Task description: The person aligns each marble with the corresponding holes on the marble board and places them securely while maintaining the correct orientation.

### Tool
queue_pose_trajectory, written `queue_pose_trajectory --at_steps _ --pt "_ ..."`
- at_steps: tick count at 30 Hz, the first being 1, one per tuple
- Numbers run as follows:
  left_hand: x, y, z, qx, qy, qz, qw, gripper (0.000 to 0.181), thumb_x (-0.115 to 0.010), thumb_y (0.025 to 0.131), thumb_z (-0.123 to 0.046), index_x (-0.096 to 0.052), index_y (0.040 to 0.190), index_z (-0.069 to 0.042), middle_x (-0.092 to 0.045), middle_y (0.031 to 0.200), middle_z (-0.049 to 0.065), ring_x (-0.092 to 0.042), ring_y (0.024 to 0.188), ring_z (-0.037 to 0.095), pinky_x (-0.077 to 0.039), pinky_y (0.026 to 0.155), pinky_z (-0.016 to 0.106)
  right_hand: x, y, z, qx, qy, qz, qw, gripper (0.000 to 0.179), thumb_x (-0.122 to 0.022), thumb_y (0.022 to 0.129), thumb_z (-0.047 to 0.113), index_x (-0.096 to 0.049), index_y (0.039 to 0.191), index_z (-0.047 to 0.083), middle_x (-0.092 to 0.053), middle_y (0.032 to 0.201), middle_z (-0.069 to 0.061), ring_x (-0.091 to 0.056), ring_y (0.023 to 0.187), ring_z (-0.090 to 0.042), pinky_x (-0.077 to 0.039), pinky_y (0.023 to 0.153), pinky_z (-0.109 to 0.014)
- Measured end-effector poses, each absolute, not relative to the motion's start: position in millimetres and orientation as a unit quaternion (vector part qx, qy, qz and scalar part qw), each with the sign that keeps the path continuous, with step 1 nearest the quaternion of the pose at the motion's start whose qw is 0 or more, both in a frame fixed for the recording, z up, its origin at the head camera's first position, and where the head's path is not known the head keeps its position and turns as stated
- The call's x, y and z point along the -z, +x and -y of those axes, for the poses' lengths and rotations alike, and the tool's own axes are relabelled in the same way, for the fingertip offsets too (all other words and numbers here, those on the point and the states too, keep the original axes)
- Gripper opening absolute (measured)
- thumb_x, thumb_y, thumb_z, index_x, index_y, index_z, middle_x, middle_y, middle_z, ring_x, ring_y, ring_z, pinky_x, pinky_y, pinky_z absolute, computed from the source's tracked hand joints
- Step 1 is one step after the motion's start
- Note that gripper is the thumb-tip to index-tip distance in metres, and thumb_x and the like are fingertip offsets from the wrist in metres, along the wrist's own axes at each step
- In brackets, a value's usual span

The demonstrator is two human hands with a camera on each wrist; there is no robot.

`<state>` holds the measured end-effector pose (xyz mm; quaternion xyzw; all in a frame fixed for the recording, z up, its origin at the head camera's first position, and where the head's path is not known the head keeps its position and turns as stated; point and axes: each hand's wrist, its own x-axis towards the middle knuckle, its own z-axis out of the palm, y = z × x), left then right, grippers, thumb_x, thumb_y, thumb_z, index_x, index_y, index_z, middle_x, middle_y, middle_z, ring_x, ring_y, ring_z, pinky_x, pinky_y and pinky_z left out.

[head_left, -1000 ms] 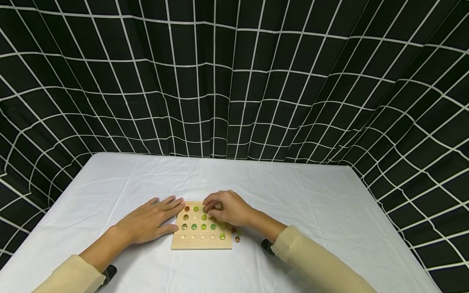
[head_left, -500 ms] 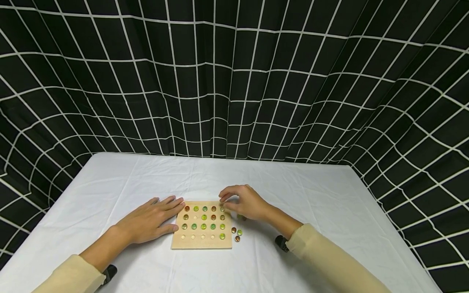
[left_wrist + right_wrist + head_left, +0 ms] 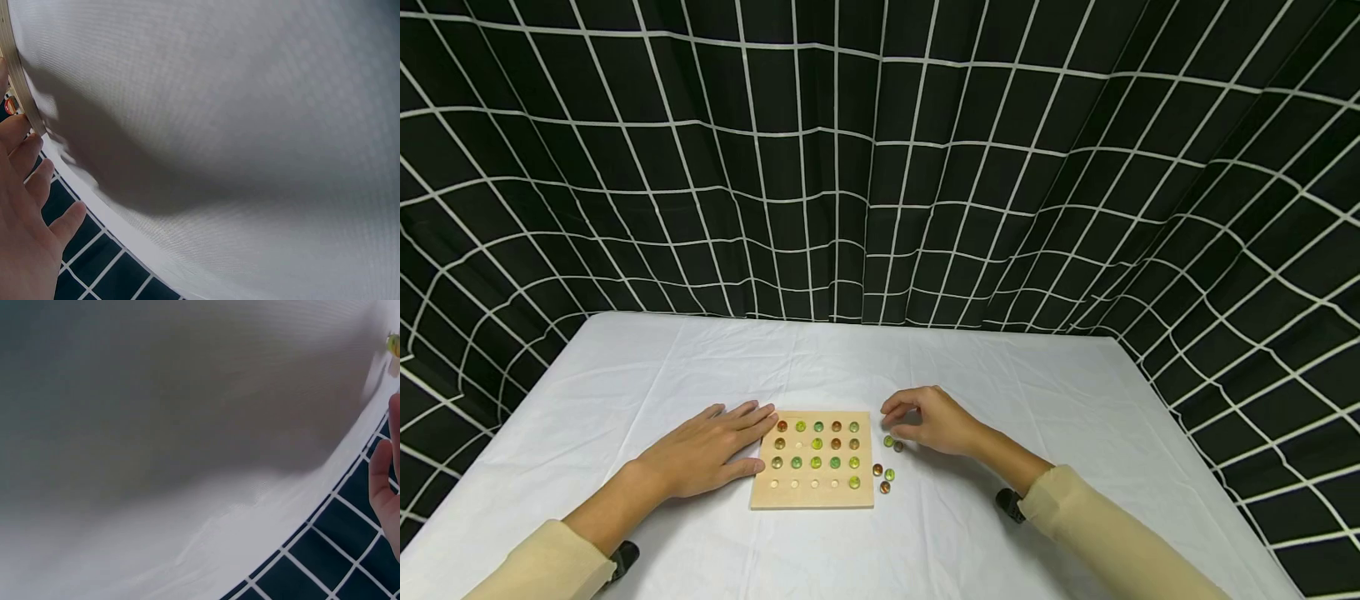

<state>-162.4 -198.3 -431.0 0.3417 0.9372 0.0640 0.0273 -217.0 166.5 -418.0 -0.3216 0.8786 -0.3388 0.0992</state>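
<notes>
A flat wooden board (image 3: 812,500) with rows of round hollows lies on the table, and glass marbles in green, teal and reddish brown fill most of them. My left hand (image 3: 707,454) rests flat at the board's left edge, fingers spread and touching it. To the right of the board, my right hand (image 3: 938,421) hovers with loosely bent fingers and nothing visible between them. Just below its fingertips lie a green marble (image 3: 888,441) and a brownish marble (image 3: 898,447). In the right wrist view, a yellow-green marble (image 3: 393,345) shows at the edge.
Beside the board's right edge lie a brown marble (image 3: 877,470), a green marble (image 3: 889,474) and a reddish marble (image 3: 884,487). The front row has several bare hollows and one green marble (image 3: 853,482). White cloth (image 3: 1015,383) covers the table; a black gridded curtain (image 3: 880,167) hangs behind.
My right hand has moved right, off the board, past the back right hollow where a marble now sits uncovered. Two loose marbles have come into view beneath it. The left hand stays put.
</notes>
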Motion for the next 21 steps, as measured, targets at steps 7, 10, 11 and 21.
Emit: queue_pose_trajectory --at_steps 7,10,11,21 --pt "431.1 -162.3 197.9 -0.065 0.342 -0.937 0.025 0.068 -0.045 0.101 -0.055 -0.041 0.153 -0.01 -0.039 0.157 0.006 -0.036 0.144 0.033 -0.031 0.111 0.063 418.7 -211.6 -177.2 0.339 -0.33 -0.873 0.12 0.025 -0.079 0.084 0.007 -0.071 0.108 0.006 -0.076 0.094 0.004 -0.068 0.102 -0.015 -0.049 0.095 -0.044" --pt "431.0 -162.2 198.0 -0.065 0.342 -0.937 0.025 0.069 -0.044 0.101 -0.056 -0.041 0.153 -0.01 -0.039 0.157 0.006 -0.036 0.144 0.033 -0.031 0.111 0.063 421.0 -210.7 -180.2 0.336 -0.336 -0.871 0.126 0.026 -0.08 0.084 0.006 -0.071 0.108 0.007 -0.076 0.094 0.004 -0.068 0.102 -0.014 -0.047 0.099 -0.044" --pt "431.0 -162.2 198.1 -0.065 0.342 -0.937 0.025 0.069 -0.044 0.101 -0.056 -0.041 0.153 -0.01 -0.039 0.157 0.006 -0.036 0.144 0.033 -0.031 0.111 0.063 421.9 -210.5 -180.8 0.336 -0.337 -0.87 0.128 0.026 -0.08 0.083 0.005 -0.071 0.108 0.007 -0.076 0.094 0.004 -0.068 0.101 -0.014 -0.047 0.1 -0.044" --pt "431.9 -162.0 198.0 -0.065 0.339 -0.938 0.026 0.07 -0.043 0.101 -0.057 -0.042 0.152 -0.01 -0.039 0.157 0.007 -0.035 0.144 0.034 -0.03 0.112 0.063 425.9 -208.7 -180.2 0.335 -0.333 -0.872 0.13 0.029 -0.08 0.082 0.001 -0.071 0.109 0.006 -0.076 0.093 0.005 -0.068 0.101 -0.014 -0.048 0.099 -0.044"
